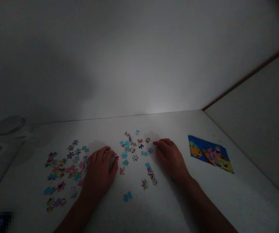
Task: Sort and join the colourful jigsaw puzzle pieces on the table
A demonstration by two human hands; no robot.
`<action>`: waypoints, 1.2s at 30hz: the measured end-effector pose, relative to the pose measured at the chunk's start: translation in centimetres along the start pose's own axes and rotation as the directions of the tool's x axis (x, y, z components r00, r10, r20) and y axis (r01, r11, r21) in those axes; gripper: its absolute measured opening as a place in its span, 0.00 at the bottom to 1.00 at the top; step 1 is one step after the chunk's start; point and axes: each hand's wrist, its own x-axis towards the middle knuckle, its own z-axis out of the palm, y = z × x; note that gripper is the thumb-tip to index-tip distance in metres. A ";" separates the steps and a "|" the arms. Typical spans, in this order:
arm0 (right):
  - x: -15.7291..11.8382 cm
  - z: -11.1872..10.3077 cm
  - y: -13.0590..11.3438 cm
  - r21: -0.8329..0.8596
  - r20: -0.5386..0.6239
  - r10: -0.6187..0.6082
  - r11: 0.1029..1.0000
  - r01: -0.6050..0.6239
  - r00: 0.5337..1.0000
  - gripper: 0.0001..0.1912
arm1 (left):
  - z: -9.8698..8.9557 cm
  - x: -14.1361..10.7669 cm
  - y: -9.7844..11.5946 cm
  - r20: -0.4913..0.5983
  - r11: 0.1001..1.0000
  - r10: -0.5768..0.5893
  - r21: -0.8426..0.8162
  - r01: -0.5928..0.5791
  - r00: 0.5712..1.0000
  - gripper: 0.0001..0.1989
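Note:
Between thumb and index finger, my left hand (101, 168) pinches a small red and light-blue puzzle piece (116, 156). My right hand (169, 157) rests on the white table, its fingers slightly bent and apart, just right of a blue piece (150, 150). Several loose pieces (127, 149) lie between the hands. Nearer to me are a joined strip (151, 174), a green and purple piece (144, 184) and a blue pair (127, 196). A larger spread of pieces (61, 171) lies left of my left hand, which partly covers it.
A picture sheet (211, 153) with cartoon figures on blue lies at the right. Clear round containers (10, 125) stand at the far left. A pale wall (129, 64) rises behind the table (154, 210), and another surface borders it on the right.

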 end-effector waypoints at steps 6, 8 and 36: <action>0.2 -0.2 0.1 -0.013 0.003 0.024 1.000 -0.024 1.000 0.13 | 0.3 0.0 -0.2 -0.007 1.000 -0.004 0.017 0.004 1.000 0.12; 0.2 -0.2 0.1 -0.008 0.014 0.024 1.000 -0.024 1.000 0.13 | 0.4 0.0 -0.3 -0.020 1.000 0.009 0.019 -0.008 1.000 0.12; 0.3 -0.1 0.2 -0.015 0.036 -0.007 1.000 0.008 0.999 0.12 | 0.4 -0.1 -0.5 -0.007 0.999 0.027 0.037 -0.027 1.000 0.14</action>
